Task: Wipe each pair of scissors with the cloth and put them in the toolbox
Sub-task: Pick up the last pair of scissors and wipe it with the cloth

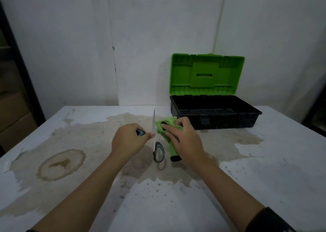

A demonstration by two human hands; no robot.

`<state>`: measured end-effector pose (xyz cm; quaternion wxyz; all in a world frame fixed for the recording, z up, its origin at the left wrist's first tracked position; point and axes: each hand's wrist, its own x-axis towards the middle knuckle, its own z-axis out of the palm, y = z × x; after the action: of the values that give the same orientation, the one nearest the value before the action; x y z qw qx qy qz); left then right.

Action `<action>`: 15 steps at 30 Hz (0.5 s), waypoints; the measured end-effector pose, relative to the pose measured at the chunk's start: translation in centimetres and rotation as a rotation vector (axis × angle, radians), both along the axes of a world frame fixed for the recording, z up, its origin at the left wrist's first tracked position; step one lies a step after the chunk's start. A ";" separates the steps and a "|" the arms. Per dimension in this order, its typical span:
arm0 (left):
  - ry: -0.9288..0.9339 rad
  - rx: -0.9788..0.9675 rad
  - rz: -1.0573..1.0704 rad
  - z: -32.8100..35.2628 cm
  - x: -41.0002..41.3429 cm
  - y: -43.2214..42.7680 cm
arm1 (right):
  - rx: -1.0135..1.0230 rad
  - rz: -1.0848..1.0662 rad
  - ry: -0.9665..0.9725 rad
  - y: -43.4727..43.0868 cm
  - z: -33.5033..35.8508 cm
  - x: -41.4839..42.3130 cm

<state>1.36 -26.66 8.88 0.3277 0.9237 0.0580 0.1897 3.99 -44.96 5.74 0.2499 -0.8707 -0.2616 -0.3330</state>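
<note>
A pair of scissors (158, 151) with grey and blue handles is spread wide over the middle of the table. One blade points up and away, and one handle loop hangs toward me. My left hand (128, 141) grips the other handle loop. My right hand (183, 140) holds a green cloth (163, 126) bunched round what seems to be the second blade, which is hidden. The toolbox (254, 119), black with its green lid raised, stands behind my right hand. What I can see of its inside looks bare.
The white table (264, 170) carries large brown stains and dark specks. A pale wall stands close behind it. Cardboard boxes (12, 111) and a dark frame sit beyond the left edge.
</note>
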 end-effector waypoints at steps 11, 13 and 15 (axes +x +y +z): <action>0.037 -0.019 -0.005 0.0 0.1 0.1 | -0.044 0.005 -0.053 0.5 1.1 -1.4; 0.033 -0.018 0.003 0.0 -0.2 0.1 | -0.078 -0.020 -0.015 0.1 0.3 -0.4; 0.050 -0.024 0.007 -0.3 -0.4 0.4 | 0.001 -0.120 0.063 -1.4 0.2 1.1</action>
<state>0.92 -26.21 8.56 0.3364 0.9241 0.0716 0.1668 5.08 -46.38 5.94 0.2379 -0.8947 -0.2011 -0.3200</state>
